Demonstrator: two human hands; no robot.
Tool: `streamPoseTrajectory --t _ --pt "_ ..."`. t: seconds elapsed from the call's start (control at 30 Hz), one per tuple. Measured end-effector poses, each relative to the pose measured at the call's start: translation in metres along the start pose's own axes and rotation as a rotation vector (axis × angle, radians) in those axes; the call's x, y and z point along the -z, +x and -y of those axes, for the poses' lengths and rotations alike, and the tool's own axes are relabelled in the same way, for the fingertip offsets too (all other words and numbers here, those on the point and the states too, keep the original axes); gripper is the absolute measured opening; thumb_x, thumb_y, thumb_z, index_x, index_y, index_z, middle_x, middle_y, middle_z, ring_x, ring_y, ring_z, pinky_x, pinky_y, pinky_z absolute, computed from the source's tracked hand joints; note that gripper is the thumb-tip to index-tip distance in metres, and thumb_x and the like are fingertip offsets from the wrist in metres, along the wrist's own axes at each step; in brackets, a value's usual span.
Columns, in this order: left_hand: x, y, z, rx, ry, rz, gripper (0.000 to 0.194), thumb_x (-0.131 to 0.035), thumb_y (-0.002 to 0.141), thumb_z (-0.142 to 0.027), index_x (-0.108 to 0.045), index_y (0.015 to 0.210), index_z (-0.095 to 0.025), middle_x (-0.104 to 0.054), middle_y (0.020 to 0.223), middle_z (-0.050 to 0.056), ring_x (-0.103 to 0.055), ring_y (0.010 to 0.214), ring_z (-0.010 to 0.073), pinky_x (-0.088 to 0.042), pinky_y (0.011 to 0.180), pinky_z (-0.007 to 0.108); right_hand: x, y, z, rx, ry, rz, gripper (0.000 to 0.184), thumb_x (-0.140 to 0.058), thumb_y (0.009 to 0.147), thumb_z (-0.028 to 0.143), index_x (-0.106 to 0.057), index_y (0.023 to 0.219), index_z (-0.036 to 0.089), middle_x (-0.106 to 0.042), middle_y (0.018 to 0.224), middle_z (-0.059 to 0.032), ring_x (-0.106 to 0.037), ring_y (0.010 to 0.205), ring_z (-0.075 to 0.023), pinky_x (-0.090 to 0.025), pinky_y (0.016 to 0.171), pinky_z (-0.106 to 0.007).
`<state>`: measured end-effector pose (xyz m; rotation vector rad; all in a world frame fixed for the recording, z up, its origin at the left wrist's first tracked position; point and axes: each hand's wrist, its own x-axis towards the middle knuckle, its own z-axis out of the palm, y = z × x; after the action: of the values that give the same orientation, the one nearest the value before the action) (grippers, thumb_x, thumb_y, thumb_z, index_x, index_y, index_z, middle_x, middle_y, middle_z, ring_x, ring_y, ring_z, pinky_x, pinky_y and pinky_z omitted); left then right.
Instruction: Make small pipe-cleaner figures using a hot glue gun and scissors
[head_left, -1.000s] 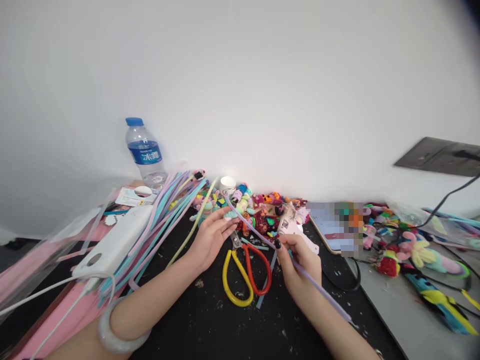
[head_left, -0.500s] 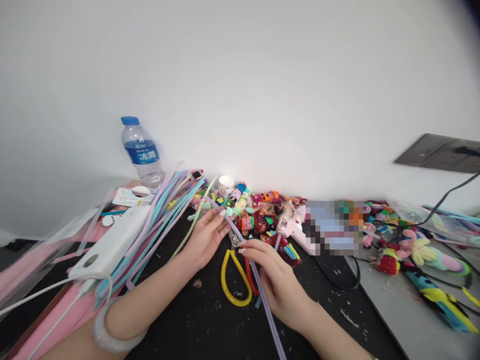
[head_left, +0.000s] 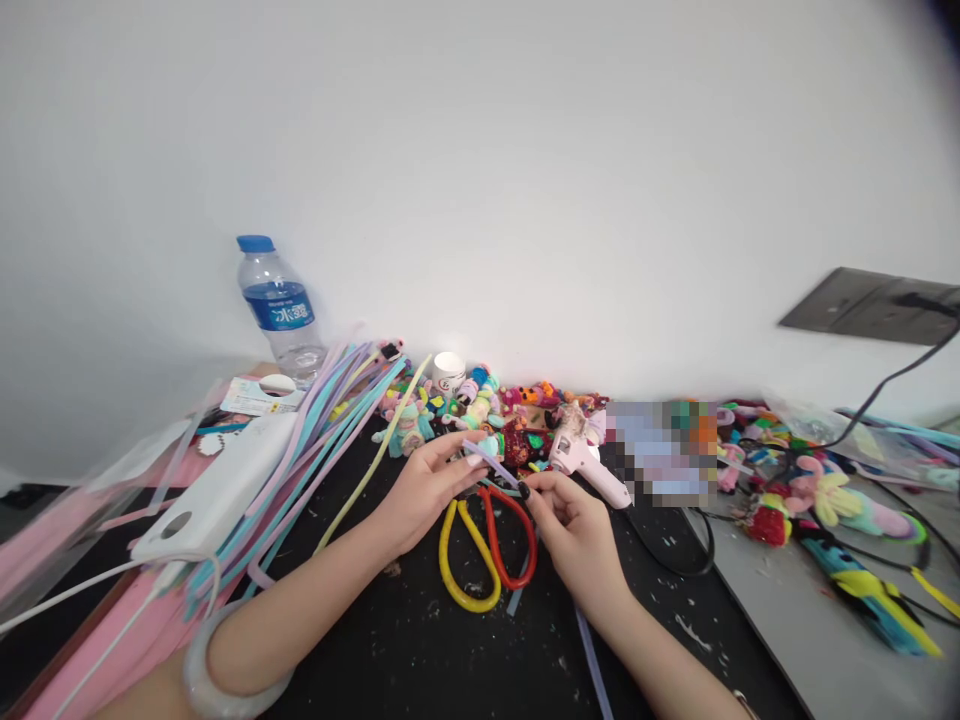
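My left hand (head_left: 426, 488) and my right hand (head_left: 571, 530) meet over the black table (head_left: 420, 640), both pinching one thin lilac pipe cleaner (head_left: 491, 462). The left fingers hold its far end; the right thumb and finger grip it a little nearer me, and its long tail (head_left: 592, 665) runs under my right wrist toward the frame's bottom edge. Just below the hands lie scissors with one yellow and one red loop handle (head_left: 487, 550). A pale bangle (head_left: 225, 680) sits on my left wrist.
A bundle of pastel pipe cleaners (head_left: 315, 440) and a white power bank (head_left: 217, 490) lie at the left, beside a water bottle (head_left: 279, 305). Small colourful plush charms (head_left: 495, 405), a pink glue gun (head_left: 585, 458) and a black cable (head_left: 675, 560) crowd the back and right.
My right hand has slid up the lilac pipe cleaner toward the left hand, so the stretch between them is now short. The tail swung from the right to point toward me.
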<state>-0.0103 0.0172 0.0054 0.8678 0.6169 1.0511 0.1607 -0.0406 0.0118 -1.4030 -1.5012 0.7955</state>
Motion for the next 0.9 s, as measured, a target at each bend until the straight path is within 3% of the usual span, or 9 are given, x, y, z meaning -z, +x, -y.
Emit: streamPoseTrajectory --t 0.13,0.3,0.37,0.5,0.57,0.63,0.77,0.9 --pt "0.0005 0.0017 -0.0020 -0.004 -0.031 -0.084 0.032 -0.067 0.076 -0.018 -0.063 0.107 -0.022 -0.063 0.112 0.004 -0.061 0.097 0.0177 -0.046 0.085 0.029 0.0059 0.0020 0.0000 0.038 -0.174 -0.060 0.021 -0.051 0.084 0.031 -0.064 0.080 0.015 -0.049 0.051 0.0036 -0.042 0.045 -0.0100 -0.035 0.046 -0.021" --pt "0.0008 0.0022 -0.0002 -0.033 -0.019 -0.124 0.032 -0.068 0.074 -0.020 -0.065 0.105 -0.019 -0.064 0.103 0.005 -0.058 0.090 0.0149 -0.045 0.076 0.024 0.0057 0.0001 0.0034 0.103 -0.133 -0.023 0.027 -0.044 0.088 0.027 -0.059 0.108 0.018 -0.057 0.061 0.0012 -0.049 0.052 -0.0122 -0.040 0.051 -0.022" --pt "0.0014 0.0020 0.0013 -0.040 -0.037 -0.108 0.030 -0.069 0.074 -0.020 -0.065 0.103 -0.019 -0.064 0.103 0.005 -0.058 0.090 0.0151 -0.044 0.077 0.025 0.0062 0.0000 0.0047 0.097 -0.083 -0.017 0.030 -0.046 0.087 0.029 -0.057 0.113 0.018 -0.055 0.061 0.0019 -0.048 0.051 -0.0120 -0.039 0.049 -0.021" --pt "0.0002 0.0001 0.0009 0.003 -0.045 -0.034 0.025 -0.067 0.076 -0.022 -0.061 0.100 -0.020 -0.064 0.099 0.004 -0.060 0.089 0.0156 -0.045 0.079 0.027 0.0077 0.0009 0.0054 0.085 -0.060 0.033 0.029 -0.043 0.090 0.033 -0.067 0.090 0.016 -0.049 0.049 0.0032 -0.043 0.044 -0.0110 -0.036 0.044 -0.021" --pt "-0.0016 -0.0013 -0.0008 0.036 -0.051 -0.002 0.025 -0.067 0.075 -0.022 -0.058 0.098 -0.021 -0.064 0.096 0.003 -0.062 0.088 0.0156 -0.045 0.082 0.028 0.0075 0.0015 0.0048 0.116 -0.057 0.043 0.029 -0.042 0.091 0.030 -0.068 0.091 0.017 -0.056 0.056 0.0005 -0.047 0.046 -0.0115 -0.039 0.047 -0.022" --pt "-0.0034 -0.0028 -0.0024 0.059 -0.052 0.017 0.027 -0.069 0.074 -0.022 -0.055 0.097 -0.022 -0.064 0.094 0.002 -0.063 0.088 0.0155 -0.045 0.085 0.030 0.0067 0.0021 0.0038 0.160 -0.043 0.043 0.028 -0.042 0.091 0.025 -0.066 0.104 0.019 -0.064 0.070 -0.0025 -0.053 0.054 -0.0132 -0.045 0.053 -0.024" --pt "-0.0050 -0.0050 -0.0022 0.075 -0.003 0.065 0.025 -0.066 0.077 -0.022 -0.047 0.094 -0.023 -0.062 0.092 0.001 -0.062 0.090 0.0150 -0.045 0.086 0.032 0.0064 0.0034 0.0026 0.257 -0.071 0.046 0.030 -0.047 0.088 0.019 -0.064 0.113 0.024 -0.067 0.090 -0.0050 -0.061 0.081 -0.0181 -0.049 0.075 -0.030" --pt "-0.0045 -0.0048 0.0012 0.055 0.106 0.080 0.027 -0.064 0.078 -0.026 -0.047 0.098 -0.025 -0.058 0.091 0.000 -0.061 0.079 0.0137 -0.048 0.068 0.025 0.0096 0.0038 0.0039 0.272 -0.157 0.004 0.021 -0.052 0.086 0.024 -0.071 0.097 0.022 -0.061 0.069 -0.0027 -0.056 0.064 -0.0163 -0.046 0.058 -0.027"
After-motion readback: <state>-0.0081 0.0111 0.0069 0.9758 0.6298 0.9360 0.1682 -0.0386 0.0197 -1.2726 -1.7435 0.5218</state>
